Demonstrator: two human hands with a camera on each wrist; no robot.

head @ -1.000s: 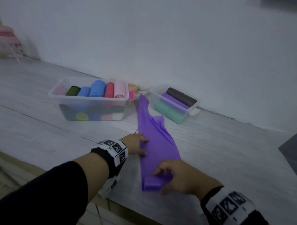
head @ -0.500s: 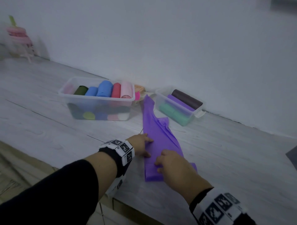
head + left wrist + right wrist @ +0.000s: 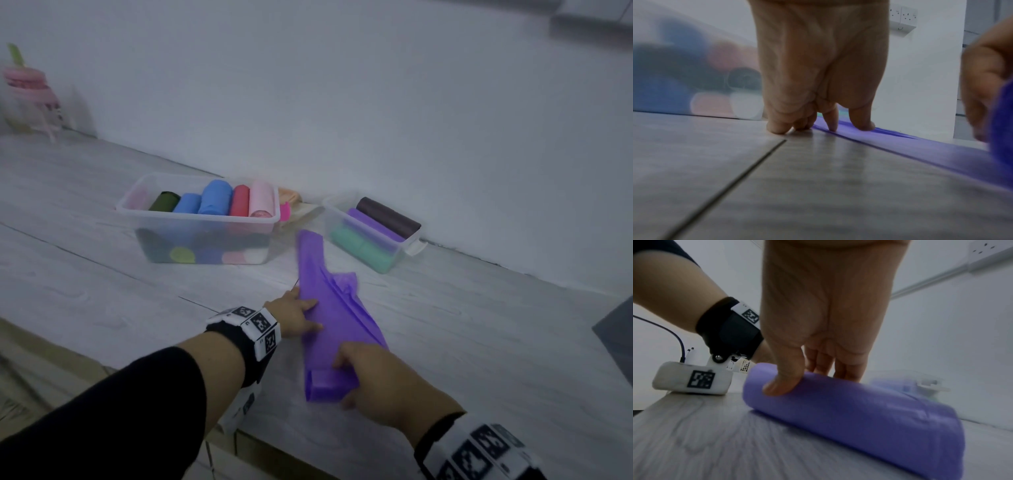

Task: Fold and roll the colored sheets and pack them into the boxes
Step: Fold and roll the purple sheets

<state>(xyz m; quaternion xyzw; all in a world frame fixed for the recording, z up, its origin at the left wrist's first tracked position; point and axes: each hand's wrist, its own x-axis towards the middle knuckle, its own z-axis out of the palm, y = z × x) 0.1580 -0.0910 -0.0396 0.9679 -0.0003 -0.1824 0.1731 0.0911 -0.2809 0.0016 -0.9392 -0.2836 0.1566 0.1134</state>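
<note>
A long purple sheet (image 3: 334, 308) lies folded into a strip on the grey wood-grain table (image 3: 102, 291), its near end rolled into a short tube (image 3: 849, 402). My right hand (image 3: 373, 373) grips that rolled end, thumb (image 3: 785, 382) on the near side and fingers over the top. My left hand (image 3: 294, 315) presses the strip's left edge flat, with thumb and forefinger on the sheet (image 3: 900, 142) and the other fingertips (image 3: 777, 128) on the table. A large clear box (image 3: 202, 222) of coloured rolls stands behind, and a smaller clear box (image 3: 373, 233) holds dark, purple and green rolls.
The white wall (image 3: 376, 102) runs close behind the boxes. The table's near edge (image 3: 222, 442) lies just below my left forearm. A pink object (image 3: 29, 92) stands far left. A dark grey thing (image 3: 616, 329) sits at the right edge. Wall sockets (image 3: 902, 17) show in the left wrist view.
My right hand has rolled the sheet's near end a little further and now grips the tube. My left hand stays pressed on the strip's left edge.
</note>
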